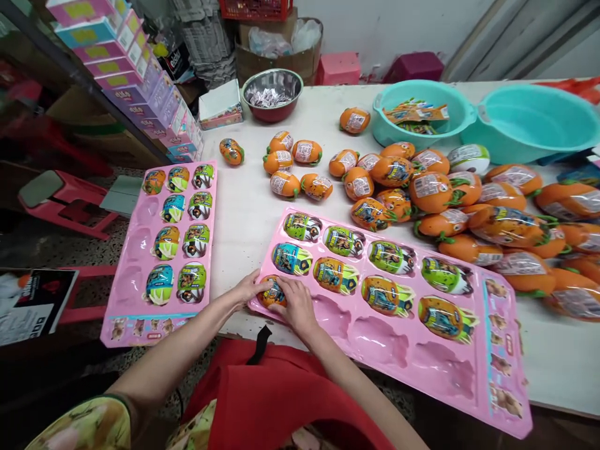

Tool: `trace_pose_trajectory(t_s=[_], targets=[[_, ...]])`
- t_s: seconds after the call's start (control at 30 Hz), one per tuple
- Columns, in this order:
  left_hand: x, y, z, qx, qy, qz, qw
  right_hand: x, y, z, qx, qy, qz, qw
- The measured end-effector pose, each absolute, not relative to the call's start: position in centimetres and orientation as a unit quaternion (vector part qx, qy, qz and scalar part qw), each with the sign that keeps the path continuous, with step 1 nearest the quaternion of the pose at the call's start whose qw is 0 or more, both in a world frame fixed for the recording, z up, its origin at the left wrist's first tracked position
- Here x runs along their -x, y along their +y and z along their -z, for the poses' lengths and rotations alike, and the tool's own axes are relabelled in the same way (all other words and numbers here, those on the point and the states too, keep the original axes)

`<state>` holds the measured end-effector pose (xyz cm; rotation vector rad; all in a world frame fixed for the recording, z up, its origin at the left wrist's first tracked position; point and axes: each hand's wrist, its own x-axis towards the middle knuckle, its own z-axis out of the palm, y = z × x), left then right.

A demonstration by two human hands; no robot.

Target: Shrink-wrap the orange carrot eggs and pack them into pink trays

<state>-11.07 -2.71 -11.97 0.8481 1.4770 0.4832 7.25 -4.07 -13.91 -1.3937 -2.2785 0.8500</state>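
Note:
A pink plastic tray (473,375) with egg-shaped pockets lies across the near table edge, holding several wrapped toy eggs in green, blue and orange. Both my hands meet at its near-left corner pocket. My left hand (250,289) and my right hand (296,306) are closed around an orange toy egg (272,294) sitting in that pocket. Three pockets to the right along the tray's near row hold nothing. A big heap of loose orange toy eggs (431,190) covers the table behind the tray.
A second pink tray (135,250), partly filled, overhangs the table's left edge. At the back stand two teal basins (534,122), a steel bowl (272,94) and stacked pink boxes (140,75). A pink stool (65,200) is on the floor at left.

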Motion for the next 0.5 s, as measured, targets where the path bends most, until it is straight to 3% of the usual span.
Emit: trace_pose_trajectory(t_s=[0.13,0.23,0.37,0.5], targets=[[9.8,-3.4,12.6,-0.424,0.733,-0.152,0.510,-5.6,-4.9,13.4,0.516,-0.812,-0.252,0.108],[9.8,-4.3,11.6,-0.459,0.767,-0.099,0.436,-4.8,-6.4,13.3,0.522,-0.818,-0.215,0.111],[11.9,-3.6,9.0,-0.507,0.764,-0.053,0.396,-6.7,-7.9,14.3,0.502,-0.808,-0.221,0.215],[12.1,4.5,6.2,-0.597,0.738,-0.104,0.298,-12.1,-9.9,14.9,0.536,-0.707,-0.336,0.315]])
